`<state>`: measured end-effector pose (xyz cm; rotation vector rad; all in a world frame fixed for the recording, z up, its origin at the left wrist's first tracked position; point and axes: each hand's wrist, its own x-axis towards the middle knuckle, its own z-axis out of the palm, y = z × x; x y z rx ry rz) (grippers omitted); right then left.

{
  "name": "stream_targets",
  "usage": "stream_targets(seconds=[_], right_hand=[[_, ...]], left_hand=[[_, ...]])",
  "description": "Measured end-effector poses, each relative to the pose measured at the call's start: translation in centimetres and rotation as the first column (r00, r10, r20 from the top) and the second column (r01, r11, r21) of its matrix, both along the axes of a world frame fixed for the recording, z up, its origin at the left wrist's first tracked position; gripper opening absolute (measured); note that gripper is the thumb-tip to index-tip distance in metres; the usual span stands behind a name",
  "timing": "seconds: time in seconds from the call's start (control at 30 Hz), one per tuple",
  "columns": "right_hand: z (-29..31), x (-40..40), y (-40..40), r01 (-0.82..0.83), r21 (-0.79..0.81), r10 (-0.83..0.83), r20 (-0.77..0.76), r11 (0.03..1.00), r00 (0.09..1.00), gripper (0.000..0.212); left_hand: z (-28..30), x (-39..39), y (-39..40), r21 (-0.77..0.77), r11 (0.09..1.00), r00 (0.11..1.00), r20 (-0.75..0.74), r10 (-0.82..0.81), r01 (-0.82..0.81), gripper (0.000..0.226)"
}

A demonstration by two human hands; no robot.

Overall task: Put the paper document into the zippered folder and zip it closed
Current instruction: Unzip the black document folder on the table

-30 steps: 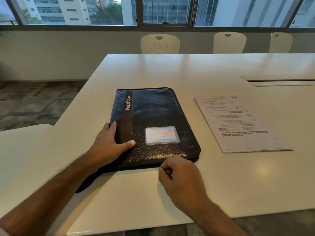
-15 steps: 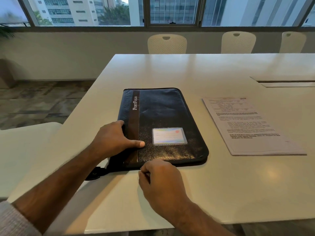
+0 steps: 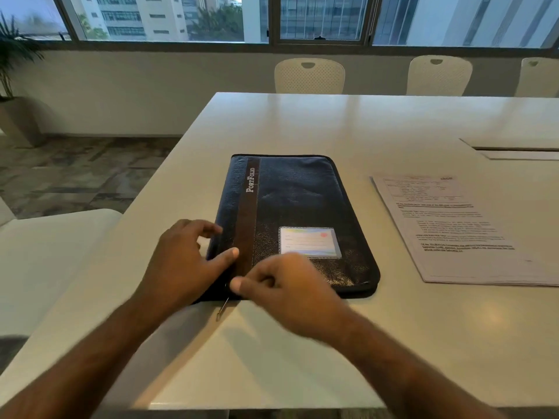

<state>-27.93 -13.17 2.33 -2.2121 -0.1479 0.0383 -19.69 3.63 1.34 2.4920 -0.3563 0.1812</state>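
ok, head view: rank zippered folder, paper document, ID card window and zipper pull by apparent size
1. zippered folder
2. paper document, cut off at the frame's right edge, so its rank against the folder is unsure
3. ID card window
4. zipper pull

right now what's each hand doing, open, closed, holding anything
Left hand: open, resting on the folder near its spine, gripping nothing.
Right hand: fingers curled at the folder's near edge by the zipper pull; whether it pinches anything cannot be told.

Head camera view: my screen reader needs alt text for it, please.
Two bare hands, left hand and right hand, rest on the near corner of a closed dark zippered folder on a white table. A paper document lies to its right.
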Motion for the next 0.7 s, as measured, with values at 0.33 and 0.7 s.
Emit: stream_targets(seconds=[0.33,0.7], right_hand=[[-1.7,7.8,-5.6,0.212,-0.271,-0.144,0.250,0.939,0.957,0.026],[-3.5,9.7,-5.6,0.108,-0.537,-0.047,0.126,0.837,0.991,0.076]], left_hand=[[-2.2,-7.0,0.8,0.162,0.985,0.977,0.211,0.020,-0.055,0.033],[-2.6,-7.7,0.7,0.240,0.960,0.964,0.255,0.081,-0.144,0.015]])
